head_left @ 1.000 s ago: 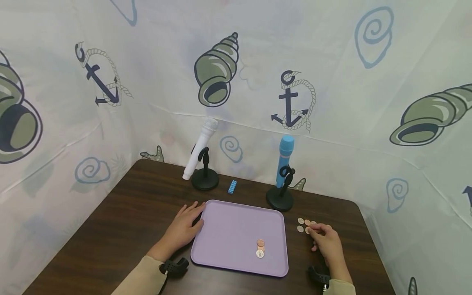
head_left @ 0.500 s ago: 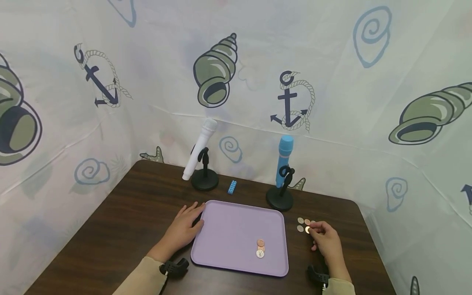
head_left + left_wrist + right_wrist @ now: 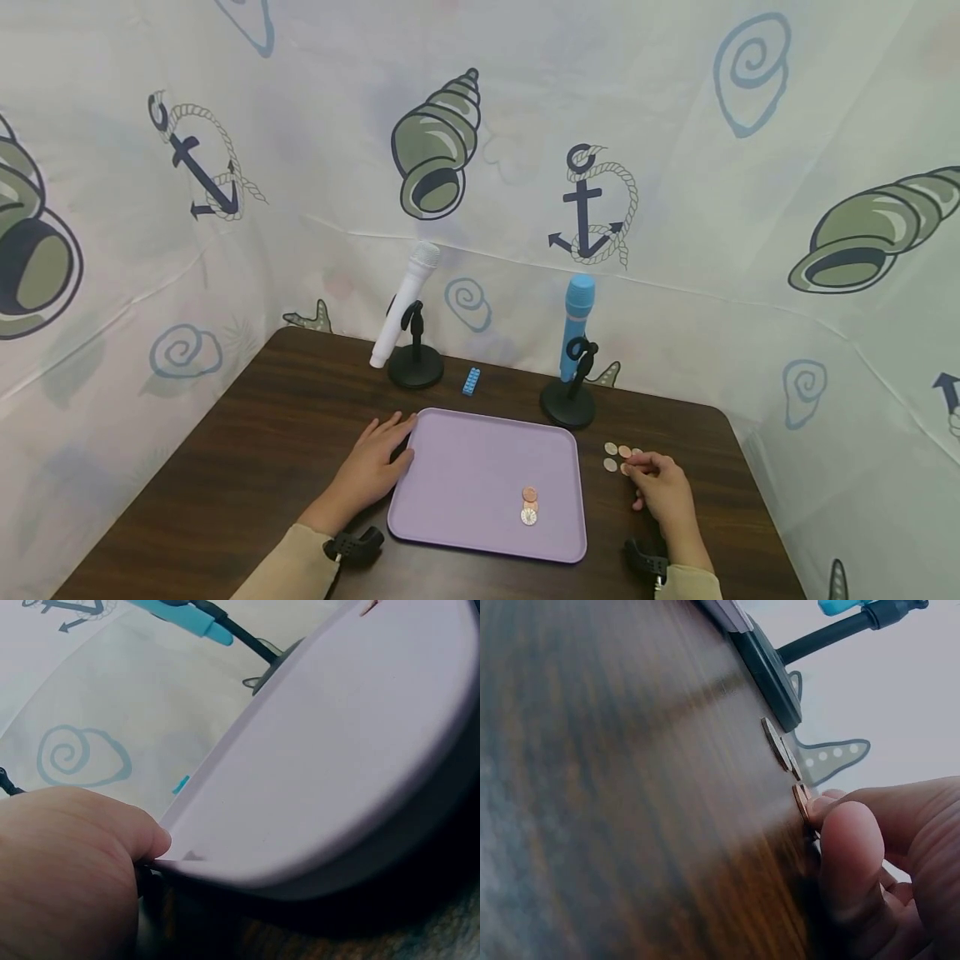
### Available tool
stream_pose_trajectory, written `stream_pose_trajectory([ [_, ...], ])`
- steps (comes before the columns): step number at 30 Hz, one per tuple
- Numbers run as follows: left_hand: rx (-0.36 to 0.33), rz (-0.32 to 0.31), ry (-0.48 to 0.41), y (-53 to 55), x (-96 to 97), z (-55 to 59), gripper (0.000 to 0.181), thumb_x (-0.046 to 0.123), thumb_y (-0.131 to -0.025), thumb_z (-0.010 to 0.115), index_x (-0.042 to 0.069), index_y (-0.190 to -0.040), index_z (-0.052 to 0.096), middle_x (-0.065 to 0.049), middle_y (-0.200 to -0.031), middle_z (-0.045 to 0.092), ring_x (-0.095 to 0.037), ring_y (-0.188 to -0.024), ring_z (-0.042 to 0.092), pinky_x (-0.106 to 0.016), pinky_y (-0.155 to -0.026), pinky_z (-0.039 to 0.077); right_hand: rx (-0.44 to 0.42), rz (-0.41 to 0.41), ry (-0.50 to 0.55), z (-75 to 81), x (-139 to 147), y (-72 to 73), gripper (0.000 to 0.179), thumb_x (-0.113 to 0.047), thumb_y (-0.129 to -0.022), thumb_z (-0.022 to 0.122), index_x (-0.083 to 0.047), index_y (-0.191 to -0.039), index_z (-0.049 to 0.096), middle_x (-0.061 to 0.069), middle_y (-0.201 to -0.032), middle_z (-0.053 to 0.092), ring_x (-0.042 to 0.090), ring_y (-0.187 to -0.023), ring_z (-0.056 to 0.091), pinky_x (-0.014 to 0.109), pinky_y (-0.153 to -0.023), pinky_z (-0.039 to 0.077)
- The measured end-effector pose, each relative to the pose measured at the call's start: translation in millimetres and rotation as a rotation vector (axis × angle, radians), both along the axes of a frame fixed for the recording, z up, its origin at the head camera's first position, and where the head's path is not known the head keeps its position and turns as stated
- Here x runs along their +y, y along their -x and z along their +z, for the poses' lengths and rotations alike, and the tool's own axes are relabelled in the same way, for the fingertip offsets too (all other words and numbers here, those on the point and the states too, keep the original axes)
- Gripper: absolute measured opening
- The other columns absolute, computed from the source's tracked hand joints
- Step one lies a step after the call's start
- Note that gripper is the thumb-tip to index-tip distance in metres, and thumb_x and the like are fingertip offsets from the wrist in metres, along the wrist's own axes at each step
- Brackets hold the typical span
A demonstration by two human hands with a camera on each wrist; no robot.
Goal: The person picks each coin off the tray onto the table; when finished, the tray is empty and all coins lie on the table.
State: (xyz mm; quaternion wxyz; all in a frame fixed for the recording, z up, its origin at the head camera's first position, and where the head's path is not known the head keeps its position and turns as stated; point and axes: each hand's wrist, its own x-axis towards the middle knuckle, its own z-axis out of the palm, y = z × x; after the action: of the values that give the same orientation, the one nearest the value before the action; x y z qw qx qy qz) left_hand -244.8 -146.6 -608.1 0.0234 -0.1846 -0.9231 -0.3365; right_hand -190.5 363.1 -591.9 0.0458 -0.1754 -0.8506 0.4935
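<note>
My left hand [image 3: 372,468] lies along the left edge of the lilac tray [image 3: 465,479], fingers spread toward its far corner and thumb against the rim. In the left wrist view a digit touches the tray rim [image 3: 225,754]. On the tray's right half, a copper coin [image 3: 530,494] and a silver coin [image 3: 528,517] lie in a short overlapping row with another coin. Right of the tray, my right hand [image 3: 663,492] pinches at a copper coin [image 3: 802,804] with thumb and forefinger. Beside it lie silver coins [image 3: 611,465] and another copper coin [image 3: 625,452]; the fingers partly hide one.
Behind the tray stand a white microphone [image 3: 405,304] on a black stand [image 3: 416,367] and a blue microphone [image 3: 577,325] on another stand [image 3: 567,406]. A small blue studded brick [image 3: 471,382] lies between them. A patterned cloth hangs behind the dark wooden table [image 3: 247,450].
The copper coin at my right fingertips has tilted slightly, catching light half a second ago and less now. Both hands and the tray keep their places.
</note>
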Motion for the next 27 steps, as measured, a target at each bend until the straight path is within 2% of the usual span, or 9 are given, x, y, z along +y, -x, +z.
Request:
stream_pose_trajectory([
  [4, -0.007, 0.002, -0.003, -0.7, 0.4, 0.4, 0.061, 0.027, -0.109, 0.066, 0.013, -0.165, 0.049, -0.004, -0.171, 0.048, -0.035, -0.166, 0.035, -0.064, -0.138, 0.014, -0.001, 0.013, -0.010, -1.1, 1.1, -0.5, 0.023, -0.015, -0.100, 0.079, 0.002, -0.115, 0.077, 0.015, -0.117, 0.053, 0.015, -0.067, 0.057, 0.031, -0.052, 0.063],
  [10, -0.006, -0.004, -0.007, -1.1, 0.6, 0.9, 0.061, 0.026, -0.109, 0.067, 0.013, -0.165, 0.049, -0.005, -0.171, 0.048, -0.035, -0.165, 0.035, -0.065, -0.138, 0.014, -0.004, 0.007, 0.029, -0.9, 0.8, 0.2, 0.023, -0.016, -0.101, 0.079, 0.001, -0.116, 0.078, 0.014, -0.117, 0.050, 0.014, -0.066, 0.056, 0.032, -0.053, 0.063],
  [13, 0.000, -0.004, -0.013, -1.1, 0.3, 0.6, 0.060, 0.025, -0.109, 0.067, 0.012, -0.165, 0.049, -0.006, -0.171, 0.048, -0.036, -0.165, 0.036, -0.065, -0.138, 0.014, 0.007, -0.018, 0.072, -1.1, 1.1, 0.9, 0.030, -0.024, -0.105, 0.075, 0.003, -0.119, 0.075, 0.013, -0.112, 0.055, 0.014, -0.063, 0.057, 0.033, -0.052, 0.063],
  [18, 0.004, -0.002, -0.010, -1.5, 0.3, 0.7, 0.060, 0.026, -0.109, 0.067, 0.013, -0.165, 0.049, -0.005, -0.171, 0.049, -0.035, -0.165, 0.036, -0.064, -0.138, 0.015, 0.045, -0.083, 0.196, -3.4, 3.5, 0.6, 0.042, -0.035, -0.110, 0.067, 0.006, -0.121, 0.067, 0.006, -0.095, 0.064, 0.013, -0.059, 0.057, 0.034, -0.050, 0.062],
  [27, -0.015, -0.001, -0.006, -3.3, -0.3, 3.1, 0.060, 0.026, -0.109, 0.066, 0.011, -0.165, 0.049, -0.007, -0.171, 0.048, -0.035, -0.165, 0.035, -0.063, -0.138, 0.014, 0.057, -0.116, 0.246, -1.3, -1.3, 0.5, 0.041, -0.034, -0.111, 0.065, 0.005, -0.125, 0.063, 0.002, -0.093, 0.065, 0.011, -0.060, 0.057, 0.031, -0.049, 0.059],
])
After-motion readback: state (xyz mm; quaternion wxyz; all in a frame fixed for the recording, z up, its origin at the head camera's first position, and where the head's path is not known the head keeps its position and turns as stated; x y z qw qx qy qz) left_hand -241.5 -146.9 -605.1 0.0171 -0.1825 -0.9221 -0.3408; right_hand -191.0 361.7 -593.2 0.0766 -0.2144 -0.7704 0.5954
